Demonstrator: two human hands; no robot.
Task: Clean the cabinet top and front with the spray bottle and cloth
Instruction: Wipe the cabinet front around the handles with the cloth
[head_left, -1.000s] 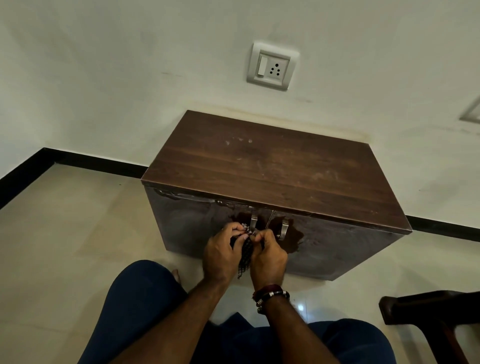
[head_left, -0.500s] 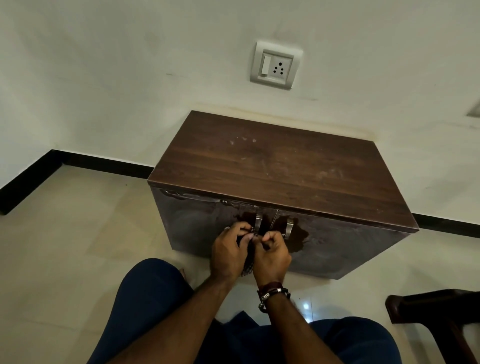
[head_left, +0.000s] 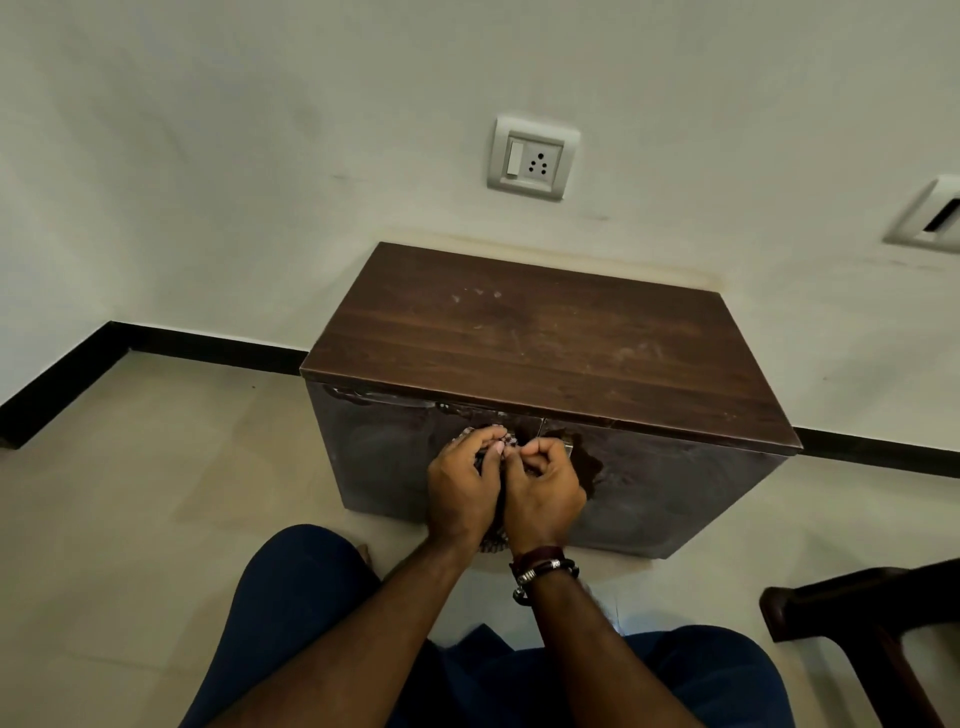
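Head view, left hand (head_left: 460, 491) and right hand (head_left: 545, 493) side by side, both pinching a checked cloth (head_left: 511, 441) at the wooden cabinet (head_left: 545, 343) front, handles hidden.

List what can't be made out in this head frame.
- Cloth: mostly hidden behind the left hand and right hand; only scraps show.
- Cabinet door handles: covered by both hands.
- Spray bottle: nowhere in view.
- Dark wooden furniture: cut off by the right and bottom edges.
- Second wall plate: cut off by the right edge.
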